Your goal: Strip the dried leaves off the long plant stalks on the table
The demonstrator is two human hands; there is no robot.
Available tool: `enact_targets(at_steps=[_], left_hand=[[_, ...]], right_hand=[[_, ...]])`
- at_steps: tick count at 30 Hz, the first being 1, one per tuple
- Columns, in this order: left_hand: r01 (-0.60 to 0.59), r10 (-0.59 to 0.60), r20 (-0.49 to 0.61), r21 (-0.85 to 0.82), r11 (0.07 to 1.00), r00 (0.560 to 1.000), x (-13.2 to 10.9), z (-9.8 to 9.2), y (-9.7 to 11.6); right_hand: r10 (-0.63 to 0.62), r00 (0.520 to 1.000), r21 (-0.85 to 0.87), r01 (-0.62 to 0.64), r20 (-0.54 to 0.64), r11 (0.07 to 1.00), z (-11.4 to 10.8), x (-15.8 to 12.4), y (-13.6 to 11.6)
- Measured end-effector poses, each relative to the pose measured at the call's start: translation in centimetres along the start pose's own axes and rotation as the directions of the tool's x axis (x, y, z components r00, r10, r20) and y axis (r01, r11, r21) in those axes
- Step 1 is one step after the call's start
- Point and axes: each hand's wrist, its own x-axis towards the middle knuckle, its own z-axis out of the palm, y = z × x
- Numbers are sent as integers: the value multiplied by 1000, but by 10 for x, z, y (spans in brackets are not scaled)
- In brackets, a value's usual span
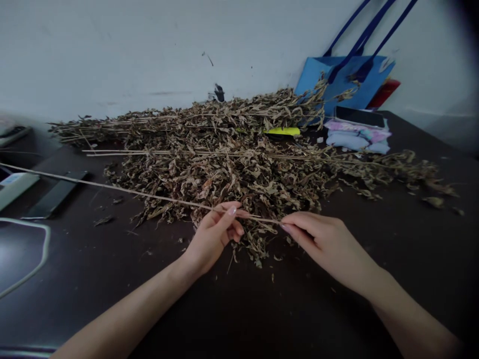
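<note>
A long, thin, bare dried stem (pixel 123 189) runs from the far left edge to the middle of the dark table (pixel 262 309). My left hand (pixel 215 234) is closed around it, thumb and fingers pinching near its right part. My right hand (pixel 322 239) pinches the stem's right end with its fingertips. Both hands hover at the near edge of a large heap of dried leaves and stalks (pixel 239 159) that spreads across the table's middle.
A blue bag with dark straps (pixel 344 75) leans on the wall at the back right, with a phone on folded cloth (pixel 357 132) before it. A yellow object (pixel 282 131) lies in the heap. At the left are a flat dark bar (pixel 56 194) and a white cable (pixel 33 249).
</note>
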Motion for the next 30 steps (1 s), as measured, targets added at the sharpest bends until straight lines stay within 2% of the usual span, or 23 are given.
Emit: enact_targets(at_steps=[4, 7, 11, 15, 18, 25, 30], left_hand=[[126, -121, 88, -49, 991, 989, -6, 5, -4], [161, -153, 142, -44, 986, 978, -8, 7, -5], [179, -175, 143, -17, 984, 974, -6, 5, -5], [201, -201, 141, 13, 980, 969, -4, 4, -6], [191, -199, 135, 68, 979, 971, -4, 3, -6], [135, -176, 110, 311, 941, 978, -3, 0, -3], [92, -149, 120, 392, 916, 982, -2, -3, -2]], right_hand=[[-61, 998, -37, 60, -22, 997, 13, 0, -7], [-88, 995, -89, 83, -54, 993, 18, -1, -9], [-123, 989, -131, 112, -81, 985, 19, -1, -8], [-127, 991, -114, 122, -36, 986, 19, 0, -9], [-118, 993, -96, 116, -9, 989, 20, 0, -10], [-130, 991, -86, 128, -13, 988, 21, 0, -10], [-150, 989, -86, 149, -8, 985, 19, 0, -9]])
